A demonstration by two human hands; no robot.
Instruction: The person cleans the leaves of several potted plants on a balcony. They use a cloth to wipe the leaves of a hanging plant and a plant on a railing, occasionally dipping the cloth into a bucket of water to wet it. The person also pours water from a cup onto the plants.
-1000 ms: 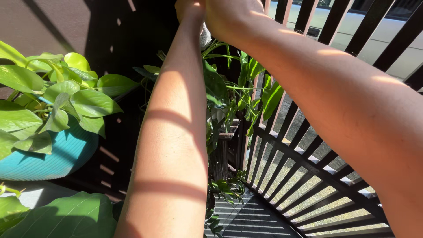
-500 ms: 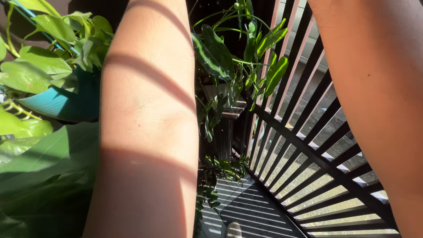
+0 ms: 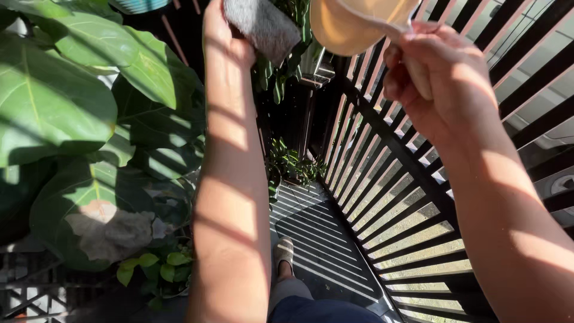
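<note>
Both hands have dropped into view: left hand (image 3: 224, 36) clasps a grey pot (image 3: 263, 24), right hand (image 3: 439, 78) pinches a cup handle (image 3: 388, 27).

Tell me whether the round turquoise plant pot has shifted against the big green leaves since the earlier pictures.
Cannot tell. The round turquoise plant pot shows higher in the picture, but the head camera itself tilted, and the big green leaves shifted too.
</note>
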